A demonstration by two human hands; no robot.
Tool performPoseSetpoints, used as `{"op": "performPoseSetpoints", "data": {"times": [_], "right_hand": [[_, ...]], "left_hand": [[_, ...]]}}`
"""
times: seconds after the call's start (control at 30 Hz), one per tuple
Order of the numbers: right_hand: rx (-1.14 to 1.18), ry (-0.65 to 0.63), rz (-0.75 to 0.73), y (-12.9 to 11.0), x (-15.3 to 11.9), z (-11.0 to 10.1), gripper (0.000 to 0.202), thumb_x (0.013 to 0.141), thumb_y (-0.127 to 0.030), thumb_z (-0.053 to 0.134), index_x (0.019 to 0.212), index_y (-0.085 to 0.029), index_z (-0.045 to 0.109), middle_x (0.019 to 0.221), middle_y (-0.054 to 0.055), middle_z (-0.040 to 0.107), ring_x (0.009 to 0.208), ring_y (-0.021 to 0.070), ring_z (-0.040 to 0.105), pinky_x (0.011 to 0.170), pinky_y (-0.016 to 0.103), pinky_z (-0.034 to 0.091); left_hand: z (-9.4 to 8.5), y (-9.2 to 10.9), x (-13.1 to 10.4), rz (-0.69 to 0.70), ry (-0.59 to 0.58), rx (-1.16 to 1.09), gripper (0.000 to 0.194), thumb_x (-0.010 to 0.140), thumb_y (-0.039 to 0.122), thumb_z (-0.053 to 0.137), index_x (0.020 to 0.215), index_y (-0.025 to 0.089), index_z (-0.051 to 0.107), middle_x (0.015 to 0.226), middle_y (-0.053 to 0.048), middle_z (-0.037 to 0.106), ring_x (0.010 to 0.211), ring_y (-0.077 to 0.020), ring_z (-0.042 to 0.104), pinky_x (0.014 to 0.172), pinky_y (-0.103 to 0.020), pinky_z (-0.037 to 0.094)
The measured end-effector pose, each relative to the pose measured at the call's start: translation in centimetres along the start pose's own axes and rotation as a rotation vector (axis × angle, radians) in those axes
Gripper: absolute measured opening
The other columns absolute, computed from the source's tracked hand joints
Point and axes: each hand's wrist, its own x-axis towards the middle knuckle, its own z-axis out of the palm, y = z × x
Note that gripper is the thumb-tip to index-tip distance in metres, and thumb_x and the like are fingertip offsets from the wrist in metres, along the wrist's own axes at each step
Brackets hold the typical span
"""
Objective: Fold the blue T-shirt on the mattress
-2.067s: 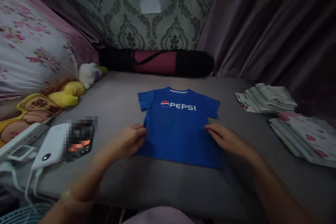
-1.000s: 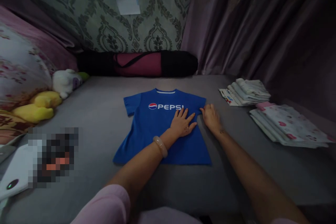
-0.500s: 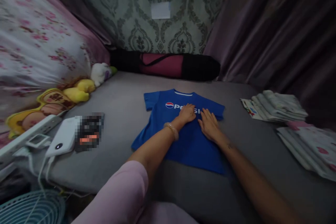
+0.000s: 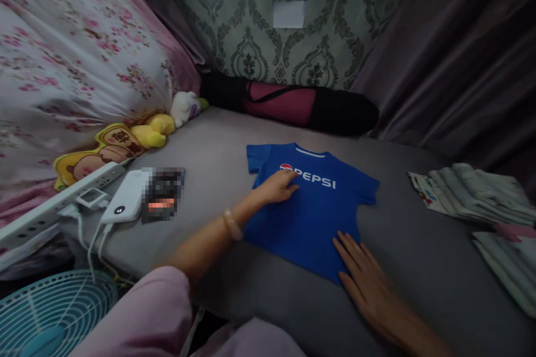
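A blue T-shirt (image 4: pixel 305 217) with a white PEPSI print lies spread on the grey bed sheet (image 4: pixel 209 145), its collar toward the wall. My left hand (image 4: pixel 278 186), with a bracelet on the wrist, is over the shirt's left chest, partly covering the round logo; its fingers are apart and hold nothing. At the lower right corner of the shirt, my right hand (image 4: pixel 362 270) lies flat with its fingers spread, partly on the cloth.
Folded clothes (image 4: pixel 469 192) are stacked at the right. A long black and red bag (image 4: pixel 288 103) lies by the wall. Plush toys (image 4: pixel 154 128), a power strip (image 4: pixel 62 206), a white power bank (image 4: pixel 125 198) and a fan (image 4: pixel 54 312) are at the left.
My left hand has moved left from the lettering toward the logo. My right hand has come down from the chest to the lower right hem. The view has shifted left.
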Motion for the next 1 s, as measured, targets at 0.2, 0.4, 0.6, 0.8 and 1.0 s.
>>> {"op": "performPoseSetpoints", "data": {"times": [0.2, 0.4, 0.6, 0.8, 1.0], "right_hand": [[0.083, -0.123, -0.015, -0.7, -0.8, -3.2, 0.045, 0.09, -0.043, 0.048, 0.133, -0.033, 0.053, 0.134, 0.008, 0.057, 0.114, 0.0275, 0.06, 0.091, 0.044, 0.053], [0.123, -0.21, -0.08, -5.0, 15.7, -6.4, 0.031, 0.097, -0.032, 0.038, 0.094, -0.029, 0.068, 0.094, 0.002, 0.072, 0.09, 0.0215, 0.066, 0.076, 0.033, 0.048], [-0.006, -0.098, 0.055, -9.8, 31.1, -2.9, 0.027, 0.088, -0.035, 0.057, 0.107, -0.018, 0.065, 0.116, 0.012, 0.064, 0.108, 0.0267, 0.06, 0.086, 0.034, 0.045], [0.116, -0.106, 0.169, -10.2, 34.4, 0.1, 0.019, 0.081, -0.024, 0.062, 0.096, -0.013, 0.067, 0.109, 0.018, 0.066, 0.105, 0.0296, 0.061, 0.089, 0.038, 0.044], [0.351, 0.135, 0.332, -7.7, 34.2, 3.0, 0.037, 0.096, -0.031, 0.033, 0.112, -0.011, 0.059, 0.104, 0.016, 0.068, 0.1, 0.0243, 0.063, 0.085, 0.034, 0.047]], "left_hand": [[-5.1, -3.2, -10.2, -0.43, 0.064, 0.001, 0.027, 0.089, 0.034, 0.046, 0.102, 0.016, 0.063, 0.087, -0.007, 0.067, 0.077, -0.0185, 0.061, 0.07, -0.028, 0.046], [-4.2, -1.5, -14.7, -0.63, 0.104, -0.069, 0.026, 0.088, 0.038, 0.047, 0.088, 0.018, 0.063, 0.08, -0.004, 0.067, 0.073, -0.0172, 0.06, 0.062, -0.025, 0.04], [-3.0, -0.2, -15.2, -0.694, 0.15, -0.058, 0.019, 0.089, 0.037, 0.049, 0.088, 0.02, 0.057, 0.082, -0.003, 0.066, 0.074, -0.0165, 0.059, 0.062, -0.025, 0.038], [-3.2, 0.0, -15.5, -0.751, 0.111, -0.02, 0.018, 0.09, 0.035, 0.05, 0.083, 0.02, 0.054, 0.079, -0.002, 0.064, 0.071, -0.0166, 0.058, 0.06, -0.025, 0.035], [-3.3, -0.1, -16.1, -0.688, 0.153, -0.111, 0.021, 0.092, 0.036, 0.044, 0.078, 0.02, 0.048, 0.074, 0.0, 0.059, 0.066, -0.0151, 0.054, 0.059, -0.026, 0.035]]}}
